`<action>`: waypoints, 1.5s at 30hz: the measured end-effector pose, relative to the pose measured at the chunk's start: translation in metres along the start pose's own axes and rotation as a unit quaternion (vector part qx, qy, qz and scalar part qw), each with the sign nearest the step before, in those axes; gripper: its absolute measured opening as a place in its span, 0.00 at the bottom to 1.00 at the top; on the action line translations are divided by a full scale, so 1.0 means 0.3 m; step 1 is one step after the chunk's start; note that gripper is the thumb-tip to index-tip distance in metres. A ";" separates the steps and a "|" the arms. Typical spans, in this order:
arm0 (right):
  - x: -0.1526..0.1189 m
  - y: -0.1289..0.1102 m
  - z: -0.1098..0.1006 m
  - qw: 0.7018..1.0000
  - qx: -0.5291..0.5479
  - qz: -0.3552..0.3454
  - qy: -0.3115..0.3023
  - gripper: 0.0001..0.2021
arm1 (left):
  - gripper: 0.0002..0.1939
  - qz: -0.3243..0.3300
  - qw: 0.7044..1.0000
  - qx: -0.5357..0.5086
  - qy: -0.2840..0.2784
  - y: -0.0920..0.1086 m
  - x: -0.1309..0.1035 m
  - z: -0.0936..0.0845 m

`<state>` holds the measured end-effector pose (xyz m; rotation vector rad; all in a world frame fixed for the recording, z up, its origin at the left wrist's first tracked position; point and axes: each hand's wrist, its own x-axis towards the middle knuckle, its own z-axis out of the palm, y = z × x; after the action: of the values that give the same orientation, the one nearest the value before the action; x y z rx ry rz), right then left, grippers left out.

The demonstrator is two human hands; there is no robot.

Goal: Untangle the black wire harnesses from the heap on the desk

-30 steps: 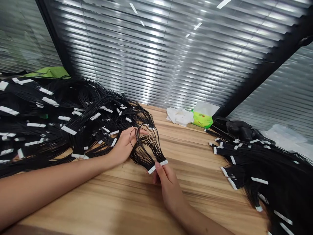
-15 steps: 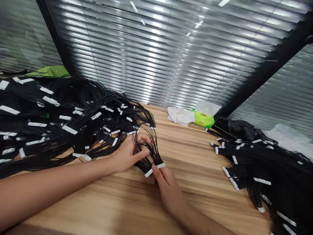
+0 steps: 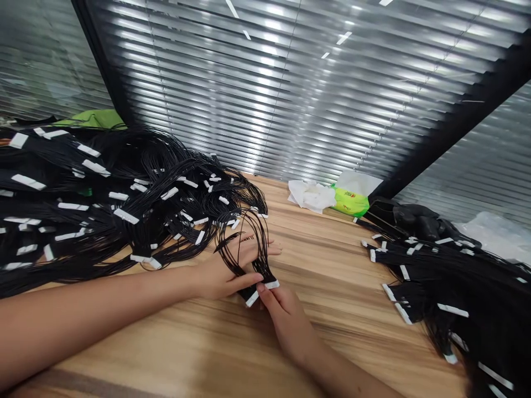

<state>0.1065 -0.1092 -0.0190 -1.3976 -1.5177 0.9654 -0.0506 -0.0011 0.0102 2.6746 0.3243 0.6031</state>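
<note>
Blk wires (image 3: 136,155) on wood tbl (image 3: 166,342), blinds (image 3: 232,110) bhnd.

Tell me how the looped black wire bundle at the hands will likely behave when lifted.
The wire bundle would probably flop, since its thin strands bow in separate curves near the left hand. It looks fairly light, as the right hand holds it by the connector end. Its white connectors seem stiffer, with straight edges.

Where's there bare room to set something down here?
Bare wood shows between the right hand and right wire pile, and nearer, between the left forearm and right hand. Crowded: both sides, under that pile and the left wire pile.
</note>
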 end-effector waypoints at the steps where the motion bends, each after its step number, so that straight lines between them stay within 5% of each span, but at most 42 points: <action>1: 0.001 -0.001 0.000 1.000 -0.002 -0.003 0.001 0.23 | 0.25 0.023 1.000 0.005 0.004 0.005 0.001 -0.003; 5: 0.001 -0.006 0.001 1.000 -0.014 -0.007 -0.007 0.23 | 0.22 0.080 0.997 0.013 0.010 0.024 0.008 -0.018; 11: -0.007 0.000 0.002 0.999 0.028 0.025 0.005 0.23 | 0.24 0.020 0.999 -0.027 0.014 0.015 0.005 -0.003; 19: -0.014 0.009 0.003 0.977 0.163 0.090 0.102 0.24 | 0.26 -0.127 0.970 -0.073 0.195 -0.051 0.005 0.019; 23: -0.021 0.009 0.004 0.974 0.167 0.089 0.128 0.24 | 0.16 -0.072 0.966 0.004 0.247 -0.053 0.004 0.010; 27: -0.028 0.000 0.002 0.977 0.151 0.076 0.133 0.24 | 0.07 0.075 0.972 0.023 0.219 -0.051 -0.001 0.020; 30: -0.025 -0.005 0.000 0.975 0.148 0.078 0.145 0.25 | 0.05 0.104 0.972 0.031 0.211 -0.051 0.002 0.024; 40: -0.025 -0.007 0.001 0.976 0.137 0.069 0.152 0.24 | 0.06 0.064 0.988 -0.015 0.140 -0.037 0.011 0.011; 45: -0.016 -0.008 -0.003 0.976 0.126 0.088 0.154 0.23 | 0.08 -0.070 0.985 -0.140 0.068 -0.013 0.021 0.019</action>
<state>0.1068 -0.1142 -0.0169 -1.4367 -1.0195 0.9592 -0.0429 0.0027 0.0062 2.3264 0.4281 0.7318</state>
